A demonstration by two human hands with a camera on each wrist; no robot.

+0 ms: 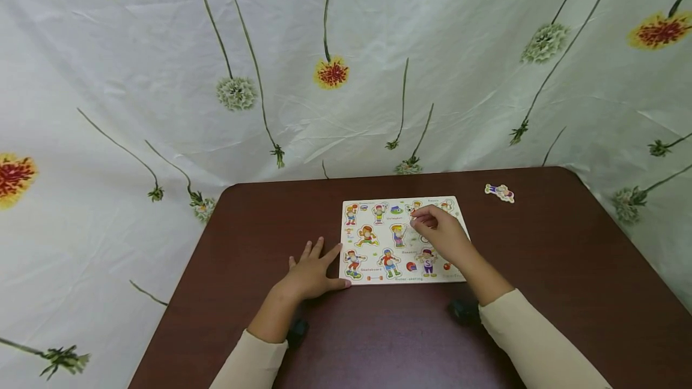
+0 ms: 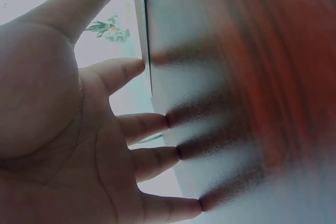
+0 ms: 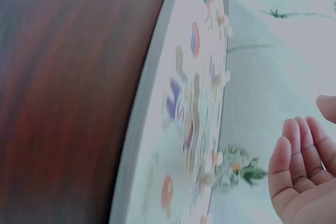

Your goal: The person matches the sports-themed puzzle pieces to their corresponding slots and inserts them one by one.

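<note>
A white puzzle board (image 1: 378, 258) with colourful figures of children playing sports lies on the table. Its side edge and small pegs on the pieces show in the right wrist view. My left hand (image 1: 309, 278) lies spread at the board's left side, thumb and index finger touching its edge; the other fingertips rest on the tabletop. Over the board's upper right part hovers my right hand (image 1: 442, 234), its fingers loosely bent. In the right wrist view a gap shows between thumb and fingers (image 3: 302, 156), with nothing seen in it. The hand covers some figures there.
One loose figure piece (image 1: 500, 192) lies on the dark brown table (image 1: 546, 245), beyond the board to the right. A white cloth (image 1: 292, 119) with printed flowers hangs behind the table. Dark wrist devices (image 1: 462, 312) sit below both wrists.
</note>
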